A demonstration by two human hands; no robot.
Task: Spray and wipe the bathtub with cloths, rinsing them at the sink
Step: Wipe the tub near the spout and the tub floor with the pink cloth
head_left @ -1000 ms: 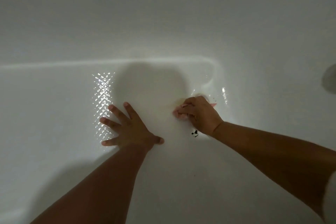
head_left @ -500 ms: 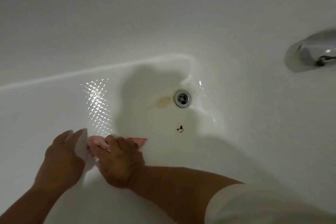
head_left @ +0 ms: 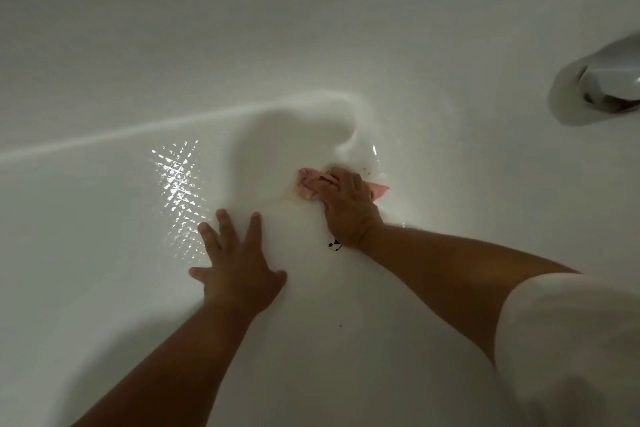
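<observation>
I look down into a white bathtub (head_left: 104, 253). My right hand (head_left: 349, 208) grips a bunched pink cloth (head_left: 310, 184) and holds it against the tub floor, over a yellowish stain and the drain, which is hidden under hand and cloth. A corner of the cloth sticks out to the right of my fingers. My left hand (head_left: 235, 260) lies flat on the tub floor with fingers spread, a little left of and nearer than the right hand, holding nothing.
A chrome spout (head_left: 609, 90) juts from the tub wall at the upper right. A small black mark (head_left: 334, 245) lies on the floor by my right wrist. A patch of textured floor (head_left: 180, 184) glints to the left of my left hand.
My right hand has carried the pink cloth from the near left of the tub floor up to the drain, covering it. My left hand has spread flat on the floor.
</observation>
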